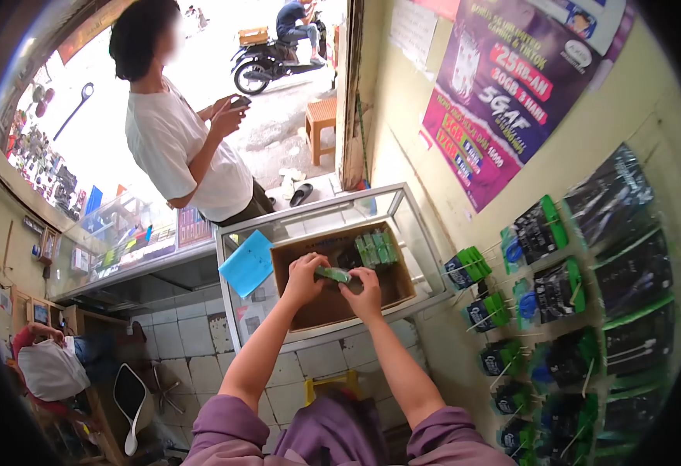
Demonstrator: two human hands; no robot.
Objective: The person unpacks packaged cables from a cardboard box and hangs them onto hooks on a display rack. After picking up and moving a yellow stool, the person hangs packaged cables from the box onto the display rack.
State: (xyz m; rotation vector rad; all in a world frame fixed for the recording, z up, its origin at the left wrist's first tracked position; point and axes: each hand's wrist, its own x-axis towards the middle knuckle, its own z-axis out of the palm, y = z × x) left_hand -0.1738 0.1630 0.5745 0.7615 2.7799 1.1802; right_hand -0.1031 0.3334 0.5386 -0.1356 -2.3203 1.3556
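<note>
Above the open cardboard box [313, 317] on the glass display counter, both of my hands hold one small green packet [333, 273]. My left hand [306, 278] is closed on its left end, and the fingers of my right hand [362, 293] pinch its right end. Several similar green packets [376, 247] stand in a row inside the box at its back right. Some dark items beside them are hard to make out. A blue paper or folder [246, 262] lies on the counter glass to the left of the box.
A person in a white shirt [162, 140] stands behind the counter [427, 233], holding a phone. Another person [49, 365] is at the lower left near a white chair [132, 400]. Packaged accessories [558, 295] hang on the right wall. An orange stool [321, 116] stands outside.
</note>
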